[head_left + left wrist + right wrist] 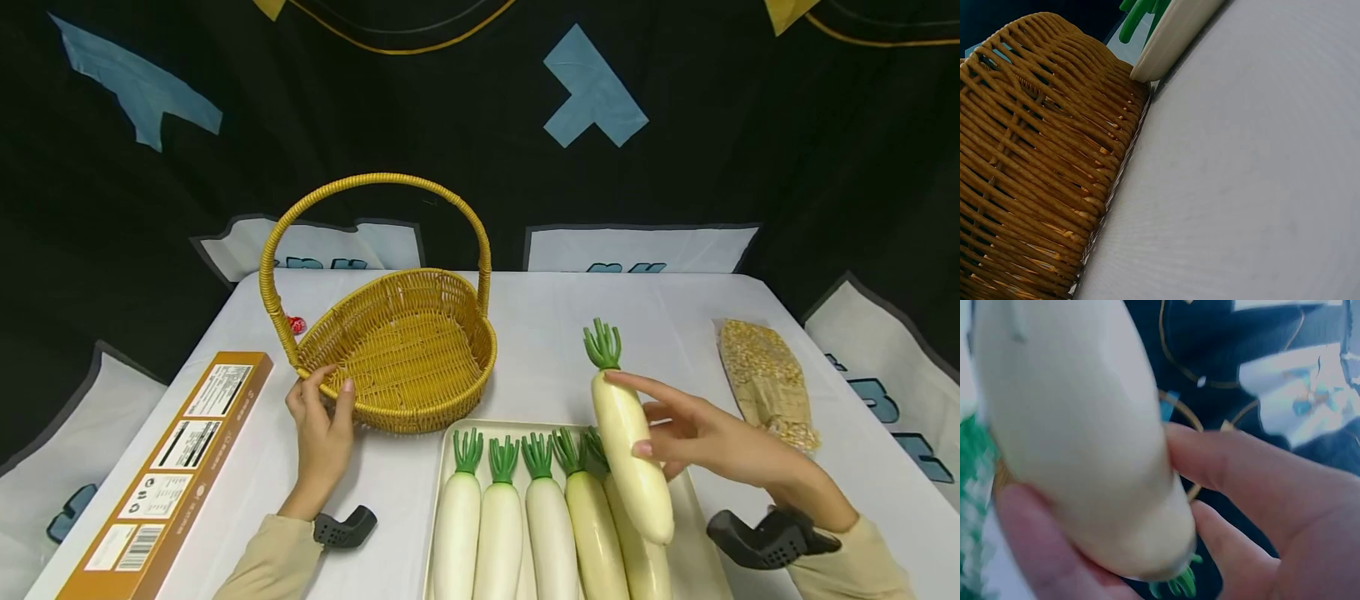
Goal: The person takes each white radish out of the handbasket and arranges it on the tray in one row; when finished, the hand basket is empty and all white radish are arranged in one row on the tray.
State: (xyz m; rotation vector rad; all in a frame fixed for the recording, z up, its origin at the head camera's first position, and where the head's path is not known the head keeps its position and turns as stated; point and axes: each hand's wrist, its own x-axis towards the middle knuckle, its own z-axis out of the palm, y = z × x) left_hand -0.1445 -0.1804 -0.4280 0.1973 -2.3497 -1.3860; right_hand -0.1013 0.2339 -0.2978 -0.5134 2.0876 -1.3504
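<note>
A white radish (630, 450) with a short green top is gripped by my right hand (697, 429), thumb on one side and fingers on the other. It hangs tilted over the right part of a cream tray (693, 533). In the right wrist view the pale radish (1085, 437) fills much of the picture between thumb and fingers. My left hand (322, 425) holds the near left rim of a yellow wicker basket (420, 358), thumb inside. The basket's woven side (1041, 144) shows close up in the left wrist view; the left hand is outside that view.
Several more radishes (498, 533) lie side by side in the tray, tops pointing away. A long orange-brown box (172, 475) lies at left. A bag of yellow kernels (765, 379) rests at right. A small red wrapped item (297, 325) sits behind the basket's handle.
</note>
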